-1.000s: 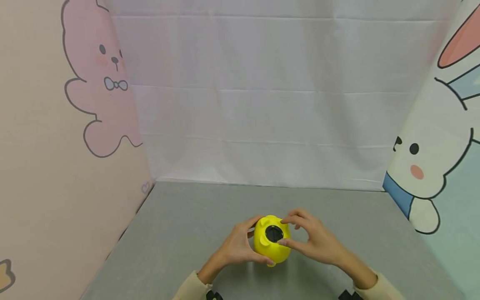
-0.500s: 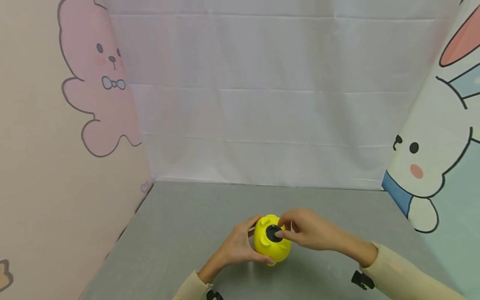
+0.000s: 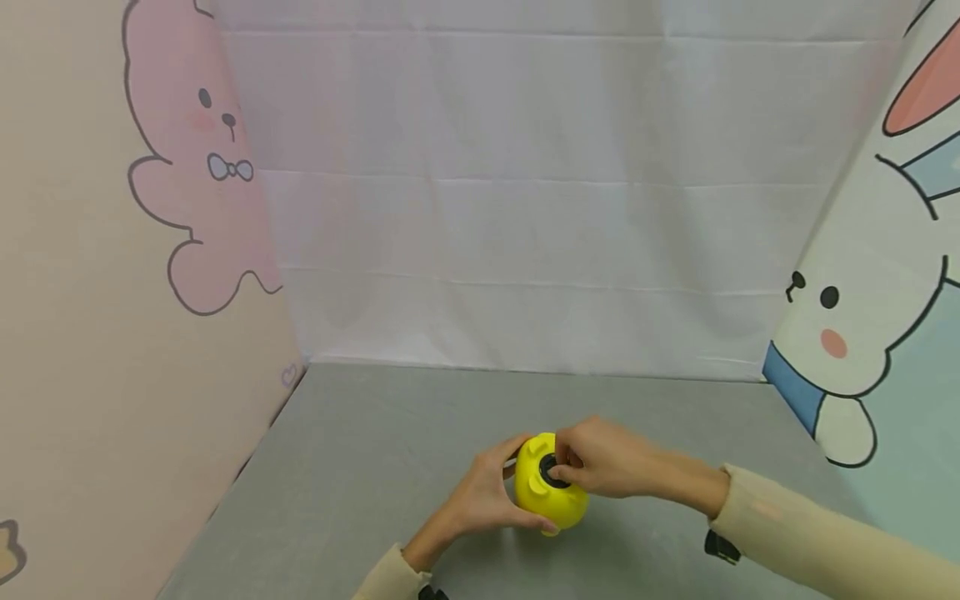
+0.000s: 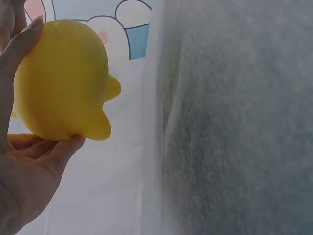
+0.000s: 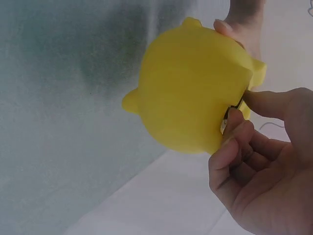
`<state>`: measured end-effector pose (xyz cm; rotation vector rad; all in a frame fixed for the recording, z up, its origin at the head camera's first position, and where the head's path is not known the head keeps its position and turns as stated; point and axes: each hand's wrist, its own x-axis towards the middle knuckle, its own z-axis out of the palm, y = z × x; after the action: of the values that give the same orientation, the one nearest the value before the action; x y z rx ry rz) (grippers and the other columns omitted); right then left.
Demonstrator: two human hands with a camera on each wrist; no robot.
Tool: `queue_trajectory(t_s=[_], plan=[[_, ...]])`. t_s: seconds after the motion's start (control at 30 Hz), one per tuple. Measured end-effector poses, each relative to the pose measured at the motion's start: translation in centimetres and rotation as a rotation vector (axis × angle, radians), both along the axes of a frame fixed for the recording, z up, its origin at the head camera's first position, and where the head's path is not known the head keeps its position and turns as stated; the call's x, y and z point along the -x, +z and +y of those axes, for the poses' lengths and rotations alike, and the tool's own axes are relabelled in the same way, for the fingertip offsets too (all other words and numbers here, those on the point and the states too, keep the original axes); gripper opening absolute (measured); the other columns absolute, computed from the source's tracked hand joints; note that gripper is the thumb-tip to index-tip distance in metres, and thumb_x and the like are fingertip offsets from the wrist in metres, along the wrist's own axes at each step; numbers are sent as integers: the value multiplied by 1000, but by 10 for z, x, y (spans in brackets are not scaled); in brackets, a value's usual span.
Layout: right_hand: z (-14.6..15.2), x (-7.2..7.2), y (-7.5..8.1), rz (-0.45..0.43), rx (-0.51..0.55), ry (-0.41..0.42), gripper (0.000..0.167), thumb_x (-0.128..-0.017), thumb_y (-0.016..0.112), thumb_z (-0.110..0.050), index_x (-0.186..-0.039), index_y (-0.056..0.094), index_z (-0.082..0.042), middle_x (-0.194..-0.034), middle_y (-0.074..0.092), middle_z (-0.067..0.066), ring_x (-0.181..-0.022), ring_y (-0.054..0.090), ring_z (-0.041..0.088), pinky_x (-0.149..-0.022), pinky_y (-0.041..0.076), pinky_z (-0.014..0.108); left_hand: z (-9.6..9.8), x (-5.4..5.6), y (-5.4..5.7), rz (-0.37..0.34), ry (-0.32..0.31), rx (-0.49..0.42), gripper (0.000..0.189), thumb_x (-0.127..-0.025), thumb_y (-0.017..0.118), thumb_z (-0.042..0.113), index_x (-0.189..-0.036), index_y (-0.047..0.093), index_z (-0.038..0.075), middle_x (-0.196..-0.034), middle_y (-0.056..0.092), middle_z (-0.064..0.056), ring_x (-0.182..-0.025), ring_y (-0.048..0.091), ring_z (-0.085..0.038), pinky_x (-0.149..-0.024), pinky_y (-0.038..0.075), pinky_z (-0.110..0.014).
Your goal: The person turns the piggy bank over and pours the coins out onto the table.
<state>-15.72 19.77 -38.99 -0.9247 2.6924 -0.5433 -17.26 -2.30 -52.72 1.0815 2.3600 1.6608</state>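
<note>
A round yellow piggy bank (image 3: pixel 561 507) with stubby feet is tipped so its underside faces up and toward me in the head view. My left hand (image 3: pixel 483 493) grips it from the left, thumb at the near side and fingers at the far side. Set in the underside is a round black plug (image 3: pixel 548 469), partly covered by my right hand (image 3: pixel 613 457). In the right wrist view, thumb and curled fingers pinch the edge of the plug (image 5: pixel 238 104). The smooth yellow body of the bank (image 4: pixel 61 81) fills the upper left of the left wrist view.
A grey tabletop (image 3: pixel 390 433) lies under both hands. Behind it hangs a white cloth (image 3: pixel 480 233). Side walls carry a pink bear picture (image 3: pixel 195 167) on the left and a white rabbit picture (image 3: pixel 862 325) on the right.
My right hand's spread fingers have drawn together onto the plug, and its forearm has swung outward to the right. The piggy bank and left hand have shifted slightly right.
</note>
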Motion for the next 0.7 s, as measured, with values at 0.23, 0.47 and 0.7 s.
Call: queue_trajectory(t_s=[0.23, 0.47, 0.7], plan=[[-7, -3, -9, 17, -27, -88, 22, -95, 75, -17, -77, 64, -11, -64, 57, -8, -54, 49, 5, -52, 45, 18, 7, -1, -3, 20, -6, -42, 92, -72, 99, 37, -150, 50, 29, -144, 61, 9, -129, 62, -8, -110, 56, -31], [-12, -11, -13, 66, -14, -177, 26, -88, 69, -5, -67, 54, -12, -57, 44, -6, -48, 39, 8, -47, 35, 17, 14, -3, -3, 23, 13, -47, 92, -71, 99, 36, -149, 52, 24, -142, 63, 10, -127, 63, -6, -109, 57, -28], [-21, -17, -20, 149, 10, -212, 22, -85, 67, -3, -70, 54, -12, -57, 45, -5, -49, 38, 8, -46, 35, 18, 8, -1, 2, 38, 34, -17, 93, -72, 98, 40, -151, 49, 30, -144, 61, 11, -128, 63, -6, -109, 57, -31]])
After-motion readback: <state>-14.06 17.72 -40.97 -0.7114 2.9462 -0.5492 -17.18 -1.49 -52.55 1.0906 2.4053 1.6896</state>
